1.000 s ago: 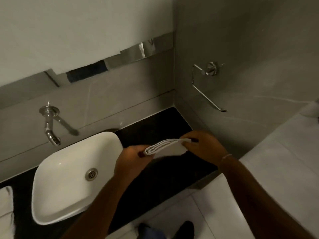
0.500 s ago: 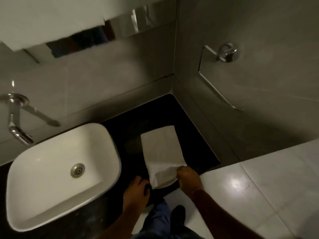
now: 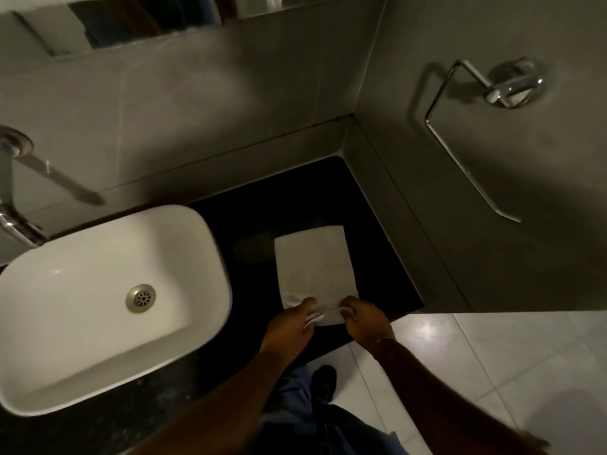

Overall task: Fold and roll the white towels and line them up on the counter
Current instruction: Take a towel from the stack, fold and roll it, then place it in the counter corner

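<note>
A white towel (image 3: 313, 264), folded into a long narrow strip, lies flat on the black counter (image 3: 269, 211) to the right of the basin. Its far end points toward the back wall. My left hand (image 3: 289, 323) grips the near left corner of the towel, and my right hand (image 3: 364, 318) grips the near right corner. Between the two hands the near edge is curled up off the counter into a small fold.
A white rectangular basin (image 3: 98, 300) fills the counter's left side, with a chrome wall tap (image 3: 16, 205) above it. Grey tiled walls close the counter at the back and right; a chrome towel ring (image 3: 473, 103) hangs on the right wall. White floor tiles (image 3: 492, 366) lie at lower right.
The towel was held in the air one second ago; it now lies stretched flat on the counter. Both hands have closed in on its near end and lifted that edge.
</note>
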